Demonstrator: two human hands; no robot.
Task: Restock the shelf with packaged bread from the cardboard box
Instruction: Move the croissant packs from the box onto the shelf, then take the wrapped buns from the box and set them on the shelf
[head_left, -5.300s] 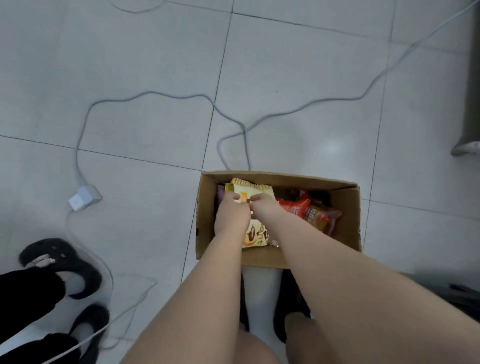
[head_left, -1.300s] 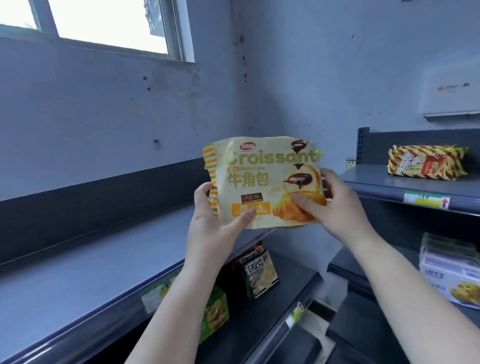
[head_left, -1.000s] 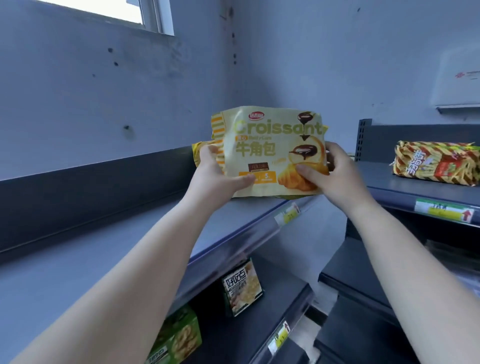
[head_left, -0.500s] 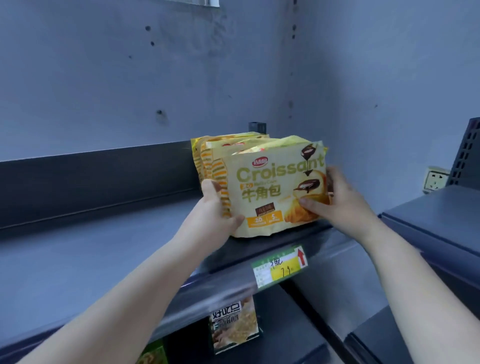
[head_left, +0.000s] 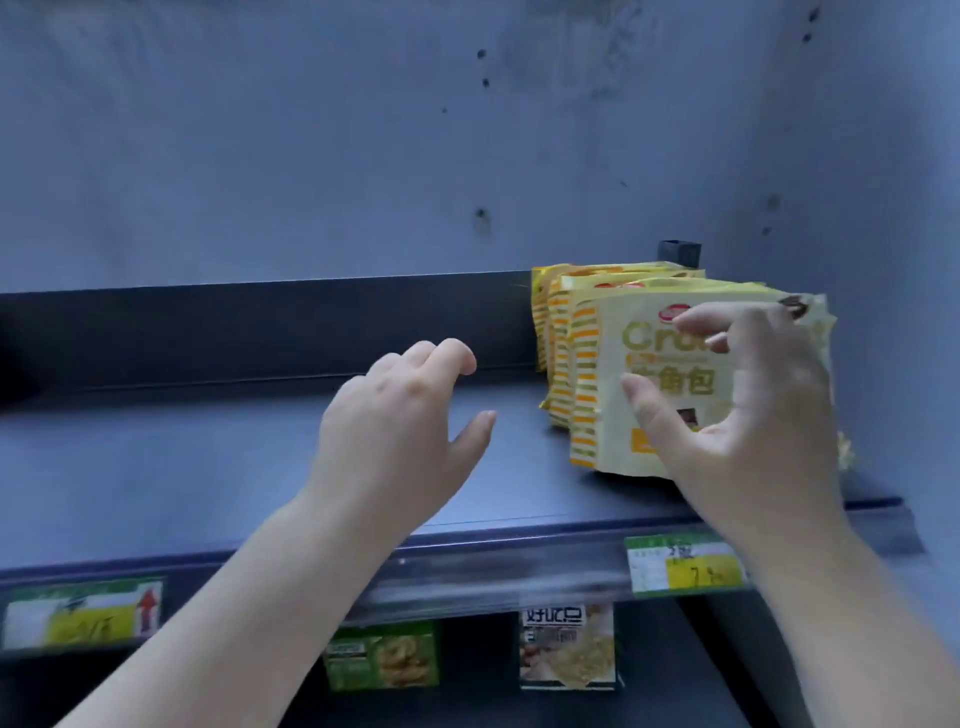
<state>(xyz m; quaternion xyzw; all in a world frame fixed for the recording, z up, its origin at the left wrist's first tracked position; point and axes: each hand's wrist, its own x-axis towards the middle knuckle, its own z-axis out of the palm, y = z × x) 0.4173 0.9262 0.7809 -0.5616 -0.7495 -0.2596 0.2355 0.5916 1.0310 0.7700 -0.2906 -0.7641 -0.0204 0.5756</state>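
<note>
- Now your left hand (head_left: 400, 421) hovers over the bare shelf (head_left: 249, 467), fingers loosely spread, holding nothing.
- Your right hand (head_left: 748, 415) is also loose and apart, in front of the front croissant pack (head_left: 613, 384); contact is unclear.
- That pack stands upright at the shelf's right end, before more packs (head_left: 550, 312).
- A price tag (head_left: 675, 566) sits on the rail below.

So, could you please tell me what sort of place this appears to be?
Probably a small shop: a dark metal shelf with price tags on its front rail, and croissant packs lined up facing outward.
</note>
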